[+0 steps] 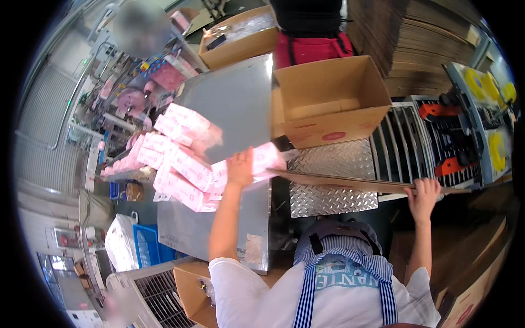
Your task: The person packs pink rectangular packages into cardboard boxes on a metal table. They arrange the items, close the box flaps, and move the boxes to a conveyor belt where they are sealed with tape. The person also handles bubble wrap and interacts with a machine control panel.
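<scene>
Over a pink-and-white package (268,157) at the right end of a pile, my left hand (240,168) has its fingers wrapped across the top; its thumb is hard to see. Several more such pink packages (188,167) lie stacked at angles beside it on the metal table. My right hand (424,200) grips the right part of a folded flat cardboard sheet (350,181), seen nearly edge-on. The sheet's left end comes close to the package under my left hand. Beyond the sheet stands an open cardboard box (333,104), with its inside bare.
The grey metal table (235,98) borders a diamond-plate surface (333,205) and a roller conveyor (402,145). A taping machine with yellow tape rolls (473,82) stands at right. Flat cardboard stacks (432,49) rise behind, near another person (309,27). A blue crate (147,243) sits lower left.
</scene>
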Tool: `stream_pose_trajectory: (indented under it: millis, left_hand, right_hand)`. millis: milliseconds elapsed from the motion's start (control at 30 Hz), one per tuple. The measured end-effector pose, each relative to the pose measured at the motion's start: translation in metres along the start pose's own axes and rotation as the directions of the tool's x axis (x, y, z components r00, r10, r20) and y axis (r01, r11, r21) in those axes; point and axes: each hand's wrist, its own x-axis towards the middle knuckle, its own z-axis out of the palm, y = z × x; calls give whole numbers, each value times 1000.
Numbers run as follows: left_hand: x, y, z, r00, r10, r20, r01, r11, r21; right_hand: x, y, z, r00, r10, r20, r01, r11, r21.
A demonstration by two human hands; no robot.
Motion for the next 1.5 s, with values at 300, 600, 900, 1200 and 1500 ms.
stream_pose_trajectory:
  millis: [300,600,900,1200,1500]
  left_hand:
    - [19,-15,-32,737,-98,-668,-4,989,-149]
    - [15,152,-84,799,467,-378,-566,796,-214]
    - [17,163,-98,787,476,-393,-506,862,31]
    - [31,143,-84,794,415,-444,-447,894,36]
    - [-5,183,-28,769,-406,-494,-255,513,-819]
  right_hand:
    - [14,2,22,1000,-27,14,28,999,-28]
    - [48,-33,30,977,-153,147,149,988,36]
    - [25,-49,14,989,-151,-1,145,945,292]
    - [21,-13,-33,941,-298,162,197,869,454]
    - [38,116,-53,784,352,511,-572,730,375]
